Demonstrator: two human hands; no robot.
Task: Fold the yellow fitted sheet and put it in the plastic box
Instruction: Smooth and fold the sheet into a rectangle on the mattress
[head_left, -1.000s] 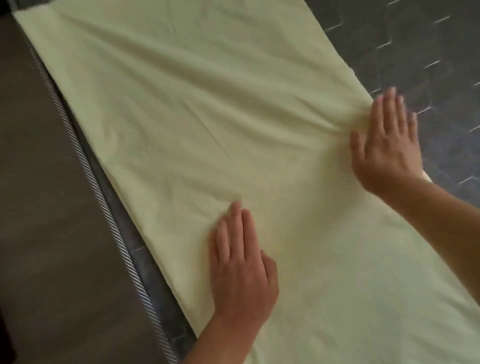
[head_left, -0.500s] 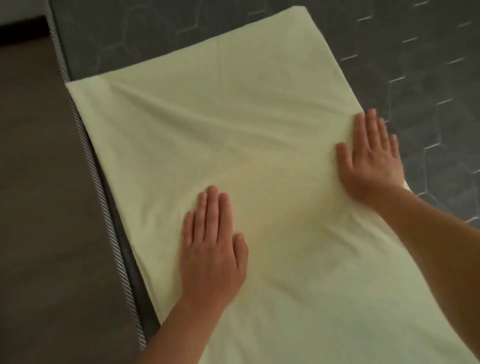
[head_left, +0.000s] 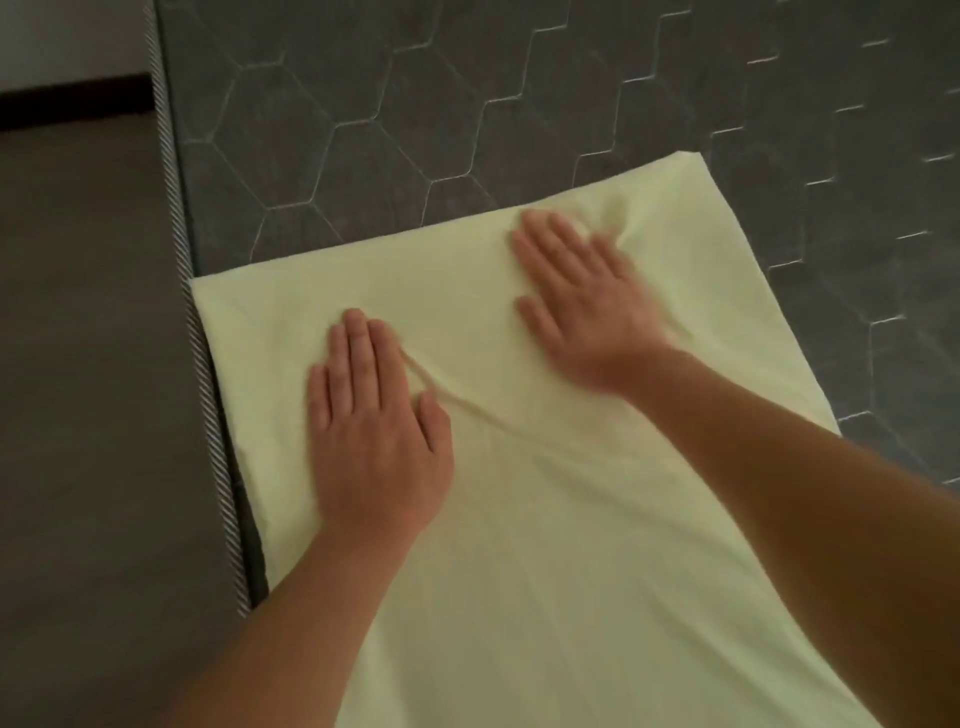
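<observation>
Mattress (head_left: 467, 104): dark grey, quilted in hexagons, fills the upper and right of the view. Striped corded trim (head_left: 208, 415) runs down its left side, with brown floor (head_left: 78, 364) beyond.

Sheet (head_left: 571, 545): pale yellow, lying flat on the mattress as a long folded band. Its far end is a straight edge, its left side sits just beside the trim, and the near end runs out of view below. The plastic box is not in view.

Left hand (head_left: 374, 426): palm down on the sheet near the left side, fingers straight and together, pressing and gripping nothing.

Right hand (head_left: 582, 312): palm down nearer the far edge, fingers spread, blurred. It appears to be flat on the cloth and holding nothing.

Crease (head_left: 467, 410): a thin raised ridge runs from the left hand's thumb side toward the right forearm. Small puckers sit by the right fingertips.

Judgement: this is the smoothing step between folds, so the task is partly done. The next move probably calls for pressing out that ridge, then pinching the far corners and bringing that end toward the body to shorten the band. The elastic edge may bunch if the layers slip.
</observation>
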